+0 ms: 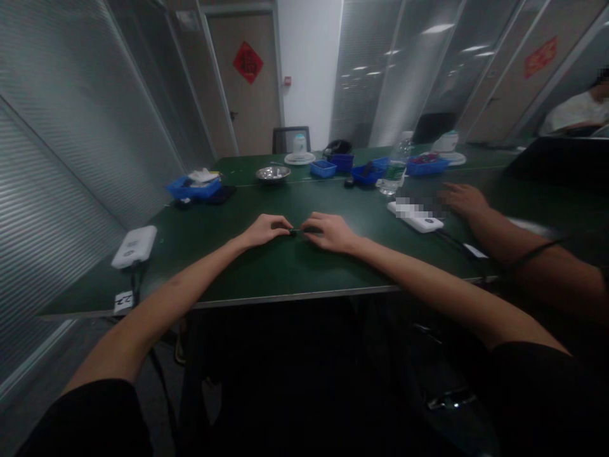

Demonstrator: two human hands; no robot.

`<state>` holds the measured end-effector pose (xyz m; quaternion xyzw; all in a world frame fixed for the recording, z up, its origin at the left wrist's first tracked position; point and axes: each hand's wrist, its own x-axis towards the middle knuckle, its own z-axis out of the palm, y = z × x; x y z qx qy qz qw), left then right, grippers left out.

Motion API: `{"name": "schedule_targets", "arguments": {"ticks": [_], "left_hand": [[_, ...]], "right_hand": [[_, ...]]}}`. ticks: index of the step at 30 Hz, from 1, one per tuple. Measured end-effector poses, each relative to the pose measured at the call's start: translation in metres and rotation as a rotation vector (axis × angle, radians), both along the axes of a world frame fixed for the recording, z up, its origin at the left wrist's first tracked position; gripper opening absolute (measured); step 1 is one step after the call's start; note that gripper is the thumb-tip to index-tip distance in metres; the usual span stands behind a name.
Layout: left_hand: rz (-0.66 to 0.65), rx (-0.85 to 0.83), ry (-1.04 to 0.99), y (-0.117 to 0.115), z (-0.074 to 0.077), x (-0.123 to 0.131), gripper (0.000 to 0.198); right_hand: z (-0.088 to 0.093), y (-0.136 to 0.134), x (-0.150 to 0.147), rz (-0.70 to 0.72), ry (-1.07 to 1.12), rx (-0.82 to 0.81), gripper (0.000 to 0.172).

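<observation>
On the near side of the metal bowl, well apart from it, a small dark piece lies between two bare hands, at or just above the green table. The left hand has its thumb and forefinger brought together at the piece and seems to pinch it. The right hand curls its fingers just beside it; the spot is dim and blurred, so I cannot tell whether they grip anything.

Losing the piece looks like the likeliest trouble. It is tiny against the fingertips, so a loose pinch or an uneven tug could flick it away, and its dark colour would make it hard to find on the dark table, or send it over the near edge.

Cables are a second risk. Left of the bowl and nearer stands a white box, its cord close to the left forearm; a wide elbow could snag it and drag the box. Right of the bowl, a co-worker's hand rests near another white box and an upright bottle; a careless sweep there could topple the bottle.
</observation>
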<state>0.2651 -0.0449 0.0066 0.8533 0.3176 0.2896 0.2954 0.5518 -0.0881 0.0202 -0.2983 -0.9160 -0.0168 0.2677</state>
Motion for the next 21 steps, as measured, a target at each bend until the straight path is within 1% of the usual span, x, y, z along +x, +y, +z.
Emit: {"name": "schedule_targets", "arguments": {"ticks": [8,17,21], "left_hand": [[0.014,0.022,0.020,-0.0039,0.0036,0.0009,0.027],[-0.006,-0.002,0.006,-0.0011,0.0007,-0.0027,0.029],[-0.010,-0.017,-0.007,-0.0034,0.0010,-0.0005,0.030]], "right_hand": [[-0.0004,-0.0005,0.0007,-0.019,-0.002,0.004,0.022],[-0.0022,0.0009,0.0004,0.007,-0.056,0.063,0.025],[-0.0037,0.0029,0.0001,0.056,-0.084,0.068,0.026]]}}
